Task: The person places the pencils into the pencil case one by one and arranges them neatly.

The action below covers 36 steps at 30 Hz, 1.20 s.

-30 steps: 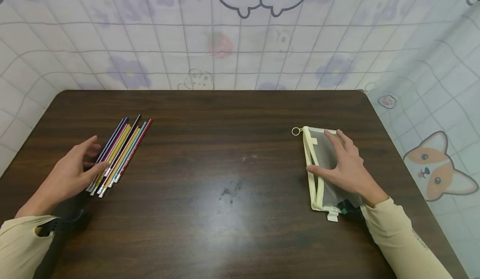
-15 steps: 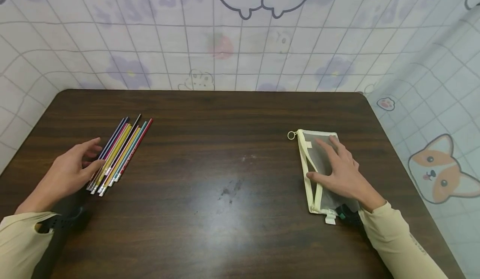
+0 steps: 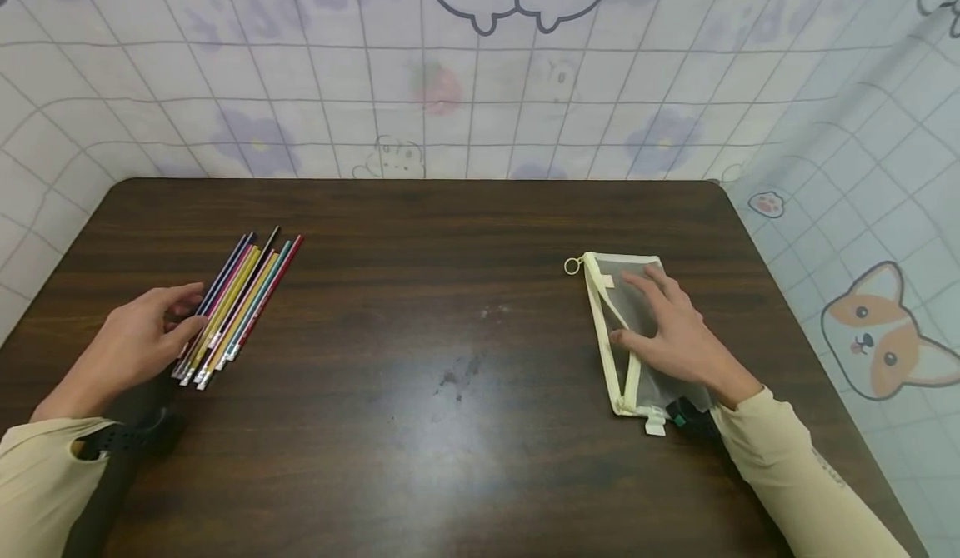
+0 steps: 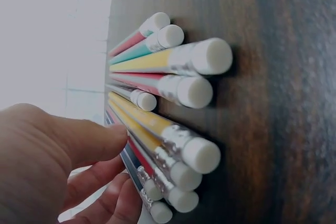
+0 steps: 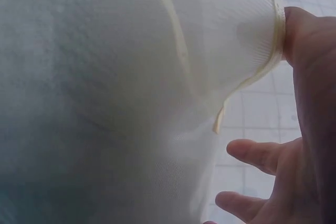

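Observation:
On the left side of the table lies a bundle of pencils [image 3: 236, 304] in several colours, their white eraser ends toward the person. Beside it is my left hand [image 3: 142, 341], fingers loosely bent and thumb tip close to the pencils; in the left wrist view the thumb [image 4: 100, 142] overlaps the nearest pencils, and whether it touches them is unclear. To the right lies a see-through mesh pouch [image 3: 641, 291] with pale yellow trim, its zipped side gaping. Over it my right hand [image 3: 678, 337] spreads its fingers, thumb at the edge of the opening [image 5: 278, 30].
The dark wooden table [image 3: 435, 291] lies between the pencils and the pouch. A ring pull [image 3: 573, 266] sticks out from the pouch's far corner, and a white tag [image 3: 656, 425] from its near end. Patterned cloth [image 3: 480, 75] hangs behind the table.
The pouch has slid to the left together with my right hand. My left hand has shifted only slightly; the pencils lie as before.

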{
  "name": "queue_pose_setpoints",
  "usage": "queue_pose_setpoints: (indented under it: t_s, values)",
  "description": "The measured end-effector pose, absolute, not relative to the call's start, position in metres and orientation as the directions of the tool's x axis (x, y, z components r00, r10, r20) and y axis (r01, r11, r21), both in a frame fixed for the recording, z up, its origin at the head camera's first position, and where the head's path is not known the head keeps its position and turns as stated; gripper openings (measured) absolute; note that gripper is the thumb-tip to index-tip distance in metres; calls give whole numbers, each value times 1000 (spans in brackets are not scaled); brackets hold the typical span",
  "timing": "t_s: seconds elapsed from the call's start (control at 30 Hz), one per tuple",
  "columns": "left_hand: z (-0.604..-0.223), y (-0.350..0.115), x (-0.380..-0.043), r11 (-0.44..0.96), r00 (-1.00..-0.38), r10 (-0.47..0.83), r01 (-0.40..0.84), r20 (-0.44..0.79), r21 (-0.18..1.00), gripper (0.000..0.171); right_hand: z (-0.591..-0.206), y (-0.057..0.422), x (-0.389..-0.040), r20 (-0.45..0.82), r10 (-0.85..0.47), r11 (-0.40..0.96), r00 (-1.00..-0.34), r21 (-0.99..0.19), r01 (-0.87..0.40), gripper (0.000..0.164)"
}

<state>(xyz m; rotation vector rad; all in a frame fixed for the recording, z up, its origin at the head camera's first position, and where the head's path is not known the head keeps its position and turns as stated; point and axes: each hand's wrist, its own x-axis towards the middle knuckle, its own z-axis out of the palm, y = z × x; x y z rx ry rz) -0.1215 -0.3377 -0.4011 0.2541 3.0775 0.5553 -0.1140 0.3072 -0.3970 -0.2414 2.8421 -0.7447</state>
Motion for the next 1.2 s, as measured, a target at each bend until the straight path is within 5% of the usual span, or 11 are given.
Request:
queue_pose_setpoints:
  t_s: [0.6,1.2]
  values:
    - [-392,-332,-125,948,-996,89,78,-23,308,43,-398,310,-113,-97,-228,834,-969,-533,-142,70]
    - [-380,-333,-133,948,-976,20,-51,-218,315,49,-403,309,-107,-53,-267,805,-962,-561,-192,60]
